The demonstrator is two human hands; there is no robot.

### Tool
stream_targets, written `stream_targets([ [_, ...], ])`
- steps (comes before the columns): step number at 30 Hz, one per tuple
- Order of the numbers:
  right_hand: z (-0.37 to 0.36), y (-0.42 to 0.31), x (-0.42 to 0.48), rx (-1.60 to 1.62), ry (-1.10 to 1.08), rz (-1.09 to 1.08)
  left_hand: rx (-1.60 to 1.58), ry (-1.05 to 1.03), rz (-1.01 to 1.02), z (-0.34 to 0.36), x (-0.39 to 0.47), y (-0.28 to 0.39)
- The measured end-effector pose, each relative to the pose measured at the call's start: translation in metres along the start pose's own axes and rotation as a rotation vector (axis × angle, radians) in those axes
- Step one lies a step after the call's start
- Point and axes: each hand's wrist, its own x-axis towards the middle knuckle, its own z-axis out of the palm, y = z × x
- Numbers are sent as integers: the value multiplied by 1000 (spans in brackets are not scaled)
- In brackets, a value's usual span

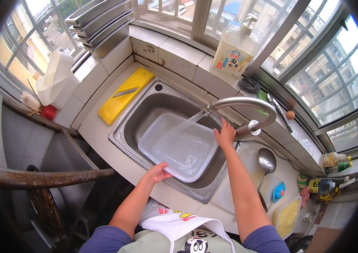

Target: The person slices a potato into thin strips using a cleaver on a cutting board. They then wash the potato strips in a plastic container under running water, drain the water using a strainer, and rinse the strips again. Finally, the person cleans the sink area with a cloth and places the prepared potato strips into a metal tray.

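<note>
A translucent plastic tub point(182, 144) with water in it sits tilted in the stainless steel sink point(136, 107). My left hand point(159, 173) grips the near rim of this tub, over the sink's front edge. From the curved metal faucet point(245, 102) a stream of water point(193, 118) runs into the tub. My right hand point(225, 134) is at the tub's right corner, beside the faucet base, fingers spread and thumb by the rim. Whether it presses on the tub or the faucet is unclear.
A yellow slicer point(126, 95) lies left of the sink. On the ledge stand stacked metal trays point(99, 28), white plastic containers point(57, 80) and a pump bottle point(236, 50). To the right are a skimmer point(267, 161), a white cutting board point(224, 193) and a tub with yellow contents point(286, 218).
</note>
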Motion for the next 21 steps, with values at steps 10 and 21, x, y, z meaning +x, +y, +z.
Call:
stream_targets([
  [10,-15,11,-2,1327,47,245,287,486,915,-21,35,2],
  [21,-41,7,-55,326,277,-170,854,796,1408,20,-25,28],
])
